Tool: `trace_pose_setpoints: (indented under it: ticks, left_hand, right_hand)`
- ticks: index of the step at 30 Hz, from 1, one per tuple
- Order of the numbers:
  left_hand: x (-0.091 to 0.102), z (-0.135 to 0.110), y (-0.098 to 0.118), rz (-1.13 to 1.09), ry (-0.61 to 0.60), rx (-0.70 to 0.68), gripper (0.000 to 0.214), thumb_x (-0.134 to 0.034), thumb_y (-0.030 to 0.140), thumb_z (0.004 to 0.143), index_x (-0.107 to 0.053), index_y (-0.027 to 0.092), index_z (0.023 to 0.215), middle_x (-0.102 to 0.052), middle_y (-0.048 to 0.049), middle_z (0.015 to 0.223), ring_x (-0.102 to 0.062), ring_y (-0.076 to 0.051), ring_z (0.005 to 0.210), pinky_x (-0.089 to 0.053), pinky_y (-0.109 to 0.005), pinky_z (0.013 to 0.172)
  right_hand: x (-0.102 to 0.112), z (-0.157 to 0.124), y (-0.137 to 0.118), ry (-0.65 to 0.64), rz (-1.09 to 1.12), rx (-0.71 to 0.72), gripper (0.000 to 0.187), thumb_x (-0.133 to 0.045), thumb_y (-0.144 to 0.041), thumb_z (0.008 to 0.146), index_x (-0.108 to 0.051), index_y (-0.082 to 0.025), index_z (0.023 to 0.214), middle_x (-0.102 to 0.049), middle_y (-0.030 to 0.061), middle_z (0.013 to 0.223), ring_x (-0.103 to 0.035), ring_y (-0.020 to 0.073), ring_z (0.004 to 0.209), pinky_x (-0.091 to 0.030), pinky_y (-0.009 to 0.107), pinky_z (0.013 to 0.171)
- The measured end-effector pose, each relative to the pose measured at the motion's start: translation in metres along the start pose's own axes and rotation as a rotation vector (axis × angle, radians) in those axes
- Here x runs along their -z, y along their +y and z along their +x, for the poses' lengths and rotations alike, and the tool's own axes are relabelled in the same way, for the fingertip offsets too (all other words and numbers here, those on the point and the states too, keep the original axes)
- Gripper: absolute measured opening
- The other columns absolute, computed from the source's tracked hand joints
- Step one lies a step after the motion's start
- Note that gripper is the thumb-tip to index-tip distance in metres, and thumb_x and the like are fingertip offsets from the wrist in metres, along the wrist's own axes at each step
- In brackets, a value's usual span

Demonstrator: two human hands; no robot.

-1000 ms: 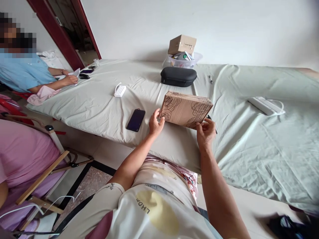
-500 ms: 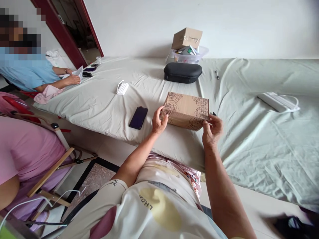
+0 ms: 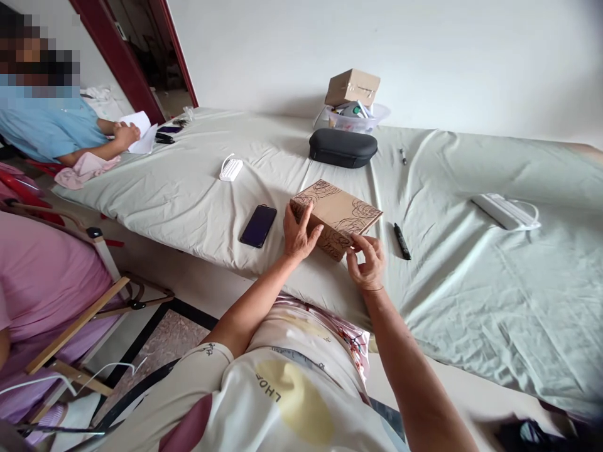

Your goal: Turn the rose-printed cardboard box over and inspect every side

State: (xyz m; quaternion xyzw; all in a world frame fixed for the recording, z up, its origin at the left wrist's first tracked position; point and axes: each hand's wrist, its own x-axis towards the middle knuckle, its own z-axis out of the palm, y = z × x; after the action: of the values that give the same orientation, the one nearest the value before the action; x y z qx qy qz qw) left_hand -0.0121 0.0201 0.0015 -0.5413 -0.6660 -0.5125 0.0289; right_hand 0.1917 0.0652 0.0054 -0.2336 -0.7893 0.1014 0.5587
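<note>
Two bare hands meet at a brown cardboard box with dark looping scribbles at its corners (image 3: 343, 204), which rests near the near edge of a wrinkled, pale grey-green cloth (image 3: 452, 282). The box is an oblong block, set askew: its long axis runs from far left to near right, and one long side wall faces near and left. Its flat top is matt and plain in the middle; the loops spill over onto the side wall.

The left hand (image 3: 298, 235) is partly open, fingers spread over the box's left end and near edge, thumb held apart against the side wall. The right hand (image 3: 367, 267) is curled at the near right corner, thumb and forefinger close together; whether they pinch the cardboard or only touch it, I cannot tell.

Just right of the box lies a slim black marker (image 3: 402, 242), pointing far left to near right. To the left lies a flat, glossy dark phone (image 3: 259, 226). On the far side sit a rounded, matt black case (image 3: 343, 149) and a translucent plastic basin (image 3: 346, 123). A ridged white plastic block with a looped cord (image 3: 232, 169) lies far left.
</note>
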Motion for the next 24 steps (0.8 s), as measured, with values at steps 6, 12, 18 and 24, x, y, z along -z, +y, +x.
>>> trace_pose_setpoints:
  ticks: [6,12,18,24]
  left_hand:
    - [-0.006,-0.006,0.009,-0.001,-0.168,-0.332,0.068,-0.059,0.07,0.099,-0.06,0.027,0.152,-0.029,-0.0153,0.177,-0.022,-0.038,0.168,-0.028,-0.057,0.133]
    - [-0.008,-0.005,0.009,-0.043,-0.161,-0.384,0.068,-0.063,0.065,0.098,-0.059,0.022,0.149,-0.034,-0.0201,0.173,-0.027,-0.037,0.166,-0.031,-0.057,0.133]
    - [-0.012,-0.006,0.009,-0.072,-0.15,-0.338,0.053,-0.063,0.051,0.099,-0.062,0.025,0.145,-0.036,-0.0149,0.174,-0.03,-0.036,0.165,-0.034,-0.056,0.133]
    - [-0.01,-0.006,0.005,-0.149,-0.133,-0.32,0.049,-0.055,0.048,0.104,-0.063,0.024,0.146,-0.034,-0.0147,0.175,-0.044,-0.032,0.159,-0.04,-0.048,0.13]
  right_hand:
    - [-0.009,-0.003,0.001,-0.156,-0.021,0.042,0.04,-0.06,-0.034,0.099,-0.072,-0.025,0.136,-0.075,0.0129,0.111,-0.073,0.0259,0.096,-0.066,0.046,0.088]
    - [-0.006,0.001,0.003,-0.07,-0.044,-0.066,0.036,-0.054,-0.037,0.104,-0.075,-0.027,0.132,-0.076,0.0106,0.108,-0.074,0.0242,0.093,-0.066,0.043,0.089]
    - [0.007,0.005,0.021,0.224,-0.152,-0.325,0.042,-0.051,-0.051,0.104,-0.077,-0.022,0.122,-0.073,0.008,0.094,-0.07,0.0218,0.081,-0.063,0.041,0.081]
    - [0.012,0.006,0.031,0.37,-0.121,-0.464,0.039,-0.056,-0.052,0.1,-0.075,-0.023,0.118,-0.069,0.0059,0.095,-0.066,0.0211,0.082,-0.059,0.039,0.077]
